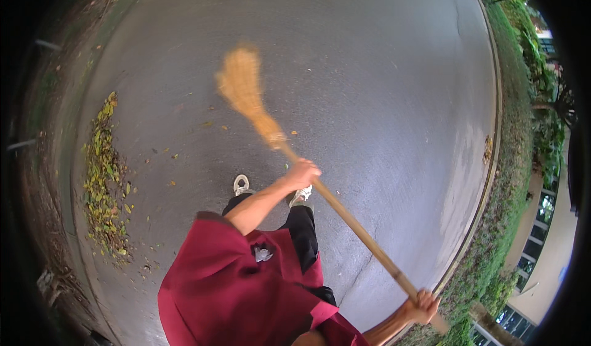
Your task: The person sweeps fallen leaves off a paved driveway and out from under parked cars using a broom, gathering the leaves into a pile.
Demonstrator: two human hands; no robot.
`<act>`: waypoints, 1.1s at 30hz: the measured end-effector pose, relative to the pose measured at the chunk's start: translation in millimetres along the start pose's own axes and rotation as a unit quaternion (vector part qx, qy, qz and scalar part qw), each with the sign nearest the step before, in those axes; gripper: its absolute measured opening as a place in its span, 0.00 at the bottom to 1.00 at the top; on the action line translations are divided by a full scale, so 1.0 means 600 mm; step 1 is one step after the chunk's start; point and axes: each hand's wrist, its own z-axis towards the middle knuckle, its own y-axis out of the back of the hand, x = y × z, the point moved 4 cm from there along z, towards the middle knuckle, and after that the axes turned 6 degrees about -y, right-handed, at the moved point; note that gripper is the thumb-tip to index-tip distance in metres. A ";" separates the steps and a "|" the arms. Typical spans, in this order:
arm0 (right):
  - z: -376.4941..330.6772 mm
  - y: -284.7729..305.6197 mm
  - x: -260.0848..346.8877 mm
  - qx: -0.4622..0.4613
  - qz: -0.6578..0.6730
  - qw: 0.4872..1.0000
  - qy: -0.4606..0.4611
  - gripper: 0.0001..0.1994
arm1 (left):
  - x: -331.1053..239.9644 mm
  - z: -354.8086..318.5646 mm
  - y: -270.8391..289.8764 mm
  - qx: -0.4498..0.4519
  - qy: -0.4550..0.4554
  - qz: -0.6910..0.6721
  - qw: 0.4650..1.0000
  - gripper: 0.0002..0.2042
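both hands grip the broom (335, 206): left hand (301, 175) mid-handle, right hand (422, 307) near its end; light, stiff handle, probably soft bristles.

The broom (326, 198) was a long one with a pale wooden handle and a fan of straw-coloured bristles. It lay on a slant across the frame, its bristle head at upper centre-left, blurred, over the grey pavement, and its handle running down to the lower right. The left hand (301, 174) was closed around the handle near the middle of the frame, just below the bound neck. The right hand (422, 306) was clasped around the handle close to its top end, at the lower right.
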 end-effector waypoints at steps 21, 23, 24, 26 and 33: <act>0.000 0.356 0.049 0.251 0.141 0.951 -0.116 0.14 | -0.380 -0.480 -0.005 -0.043 0.119 0.110 0.986 0.01; 0.033 0.544 0.157 0.166 0.096 0.980 -0.049 0.09 | -0.476 -0.416 -0.119 -0.035 0.015 0.034 0.999 0.02; 0.035 0.640 0.217 0.126 0.065 0.990 -0.014 0.08 | -0.531 -0.389 -0.179 0.000 -0.021 0.006 1.000 0.03; 0.012 0.840 0.341 0.038 -0.005 0.997 0.069 0.09 | -0.640 -0.352 -0.300 0.034 -0.097 -0.077 0.992 0.02; -0.326 1.242 0.682 -0.352 -0.056 0.862 0.360 0.17 | -0.902 -0.305 -0.570 0.246 -0.286 -0.168 0.911 0.05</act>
